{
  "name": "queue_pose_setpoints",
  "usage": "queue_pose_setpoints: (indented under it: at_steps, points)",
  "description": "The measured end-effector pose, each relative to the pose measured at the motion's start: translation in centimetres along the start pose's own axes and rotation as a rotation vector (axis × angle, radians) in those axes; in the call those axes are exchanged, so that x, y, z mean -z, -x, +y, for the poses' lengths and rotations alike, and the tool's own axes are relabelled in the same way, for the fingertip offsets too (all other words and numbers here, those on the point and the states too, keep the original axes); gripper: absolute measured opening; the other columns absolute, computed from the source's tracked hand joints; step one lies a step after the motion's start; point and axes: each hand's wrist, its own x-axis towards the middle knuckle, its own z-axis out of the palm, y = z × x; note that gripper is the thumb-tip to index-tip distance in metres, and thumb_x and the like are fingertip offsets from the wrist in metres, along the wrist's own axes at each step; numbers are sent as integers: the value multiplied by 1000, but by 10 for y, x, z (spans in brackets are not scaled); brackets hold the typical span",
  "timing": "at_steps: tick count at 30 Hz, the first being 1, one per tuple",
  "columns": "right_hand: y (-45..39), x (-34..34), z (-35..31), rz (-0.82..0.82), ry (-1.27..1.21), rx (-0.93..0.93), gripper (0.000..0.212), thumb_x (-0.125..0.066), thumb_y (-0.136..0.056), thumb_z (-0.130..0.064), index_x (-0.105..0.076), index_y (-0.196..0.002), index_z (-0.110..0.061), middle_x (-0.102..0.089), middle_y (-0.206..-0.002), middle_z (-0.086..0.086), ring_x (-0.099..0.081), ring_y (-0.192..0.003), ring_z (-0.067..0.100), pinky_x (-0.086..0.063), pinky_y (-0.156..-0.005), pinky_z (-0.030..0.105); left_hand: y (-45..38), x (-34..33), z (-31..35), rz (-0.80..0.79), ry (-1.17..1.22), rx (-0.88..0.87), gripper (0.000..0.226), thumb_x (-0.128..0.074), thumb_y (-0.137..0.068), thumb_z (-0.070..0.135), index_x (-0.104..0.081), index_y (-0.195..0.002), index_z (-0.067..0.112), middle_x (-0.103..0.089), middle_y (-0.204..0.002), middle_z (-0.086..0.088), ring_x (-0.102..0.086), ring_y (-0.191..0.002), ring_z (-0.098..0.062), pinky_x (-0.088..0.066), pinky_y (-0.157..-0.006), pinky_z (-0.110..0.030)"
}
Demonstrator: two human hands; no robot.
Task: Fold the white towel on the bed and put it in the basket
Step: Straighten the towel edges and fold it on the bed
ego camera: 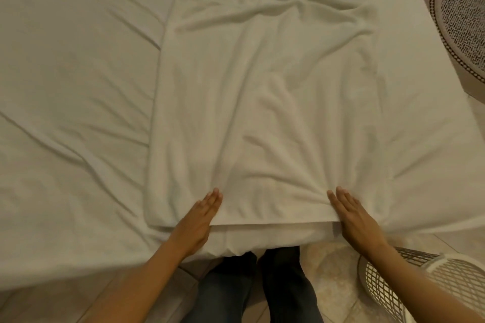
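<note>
The white towel [265, 102] lies spread on the bed [68, 102], folded into a long rectangle that runs away from me, with wrinkles near its far end. At its near edge two layers show. My left hand [198, 217] rests flat with straight fingers on the towel's near left part. My right hand [354, 215] presses flat on its near right corner. The white mesh basket [409, 288] stands on the floor at the lower right, partly hidden by my right forearm.
The bed's near edge runs just below my hands, with my legs in dark jeans [249, 291] against it. A round patterned rug [462, 18] lies on the floor at the upper right. Tiled floor [333, 270] shows between my legs and the basket.
</note>
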Motion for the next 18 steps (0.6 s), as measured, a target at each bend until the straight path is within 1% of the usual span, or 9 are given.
queue_pose_setpoints:
  at_steps: [1,2,3,4,6,11,14,16,18]
  points:
    - [-1,-4,-4,-31,21,-12,75,-44,-88,-8,6,-143,-15,4,-153,12,-9,-145,32,-6,-115,36,0,-2,2,-3,-15,19,81,-20,-91,18,50,-121,45,25,-151,3,13,-144,-9,13,-113,-20]
    - [-3,-6,-8,-68,46,-30,72,-32,-89,-26,13,-143,-13,16,-150,10,3,-145,30,1,-114,35,0,-2,5,-14,-29,40,72,-13,-87,34,48,-125,38,27,-150,2,13,-144,-11,11,-113,-23]
    - [-4,-6,-11,-98,72,-48,75,-18,-84,-42,18,-143,-11,23,-148,9,12,-144,26,4,-115,36,0,-1,7,-20,-34,60,72,-7,-81,45,43,-130,31,28,-149,2,13,-144,-11,10,-114,-25]
    - [-5,-5,-12,-120,92,-57,82,-5,-77,-50,20,-144,-10,26,-148,9,16,-143,24,5,-115,36,0,1,8,-23,-39,66,75,-4,-77,53,37,-134,26,28,-149,3,14,-143,-9,10,-114,-26]
    - [-5,0,-11,-146,97,-60,89,3,-69,-54,18,-146,-10,24,-152,12,15,-144,25,3,-117,37,-1,9,9,-15,-41,55,81,-2,-76,60,26,-140,20,26,-149,5,14,-141,-5,11,-114,-26]
    - [0,32,-16,-223,108,-35,94,8,-64,-52,8,-150,-16,13,-158,12,6,-147,23,-2,-118,37,-10,39,11,10,-96,65,82,0,-79,61,16,-147,18,19,-156,2,10,-145,-8,7,-116,-29]
    - [-4,50,-28,-164,-11,-81,95,6,-63,-52,-1,-151,-17,7,-159,11,4,-147,22,-2,-118,37,-21,61,23,31,-87,73,80,-4,-81,57,12,-149,17,15,-158,0,8,-146,-10,5,-117,-29]
    - [-15,62,-33,-89,-92,-133,90,2,-68,-53,-5,-151,-18,5,-159,9,3,-147,22,-3,-119,38,-33,76,30,63,-105,111,73,-18,-91,48,8,-150,14,13,-158,-3,6,-146,-12,2,-117,-30]
    - [-32,74,-34,-44,-106,-175,74,-11,-85,-51,-5,-151,-18,5,-159,10,3,-147,23,-4,-120,40,-49,90,33,81,-165,169,65,-29,-99,33,3,-150,9,11,-159,-7,3,-147,-16,-3,-119,-32]
